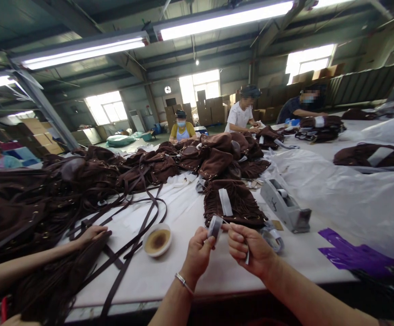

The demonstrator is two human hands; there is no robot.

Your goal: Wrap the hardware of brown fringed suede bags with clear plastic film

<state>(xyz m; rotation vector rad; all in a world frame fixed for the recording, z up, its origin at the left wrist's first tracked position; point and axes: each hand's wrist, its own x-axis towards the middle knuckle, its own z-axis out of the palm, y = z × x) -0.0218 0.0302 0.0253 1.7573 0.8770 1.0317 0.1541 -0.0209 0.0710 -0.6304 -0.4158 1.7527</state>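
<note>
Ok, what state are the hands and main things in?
Left hand: closed on a small pale-edged item
Right hand: closed on a pale strip
Fringed brown item: lying down, pale band across it
Bowl: upright, holding brownish contents
Tape dispenser: upright
Purple plastic: spread out
Ceiling light: lit

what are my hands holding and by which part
Left hand: a small translucent item, by its lower part. Right hand: a slim pale item, hold unclear.

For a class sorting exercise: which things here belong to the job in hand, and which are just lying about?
Apparently belonging:
grey roll-like item, left hand
pale strip, right hand
nearest fringed brown bag
possibly tape dispenser

Apparently lying about:
white bowl
purple plastic
</note>
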